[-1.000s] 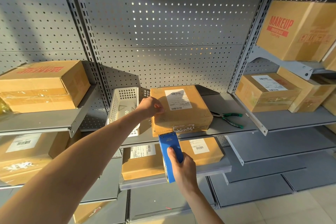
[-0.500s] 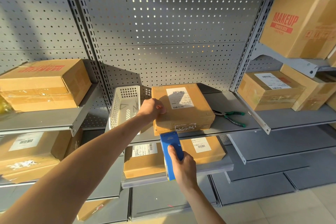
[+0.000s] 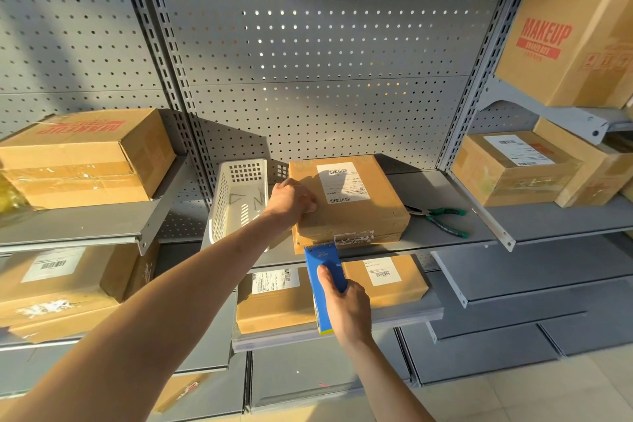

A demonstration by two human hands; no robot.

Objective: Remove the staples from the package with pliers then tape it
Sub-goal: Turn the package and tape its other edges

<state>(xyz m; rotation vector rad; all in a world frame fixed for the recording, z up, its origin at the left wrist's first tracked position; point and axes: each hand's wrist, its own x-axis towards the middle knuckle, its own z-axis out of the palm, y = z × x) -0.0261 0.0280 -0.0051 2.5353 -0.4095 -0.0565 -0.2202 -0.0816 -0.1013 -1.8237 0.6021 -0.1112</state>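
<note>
A flat brown cardboard package [image 3: 356, 212] with a white shipping label lies on the grey middle shelf [image 3: 428, 236]. My left hand [image 3: 291, 200] presses on its left top edge, fingers curled over the corner. My right hand [image 3: 346, 308] grips a blue tape dispenser [image 3: 323, 279], whose top end touches the package's front side near its left corner. Green-handled pliers [image 3: 442, 219] lie on the shelf to the right of the package, untouched.
A white perforated basket [image 3: 236, 199] with a few small metal pieces stands left of the package. Two labelled packages [image 3: 284, 305] lie on the shelf below. Larger boxes [image 3: 85, 158] fill the side shelves left and right. A pegboard wall stands behind.
The hands, package and dispenser keep their places; only the view has shifted slightly.
</note>
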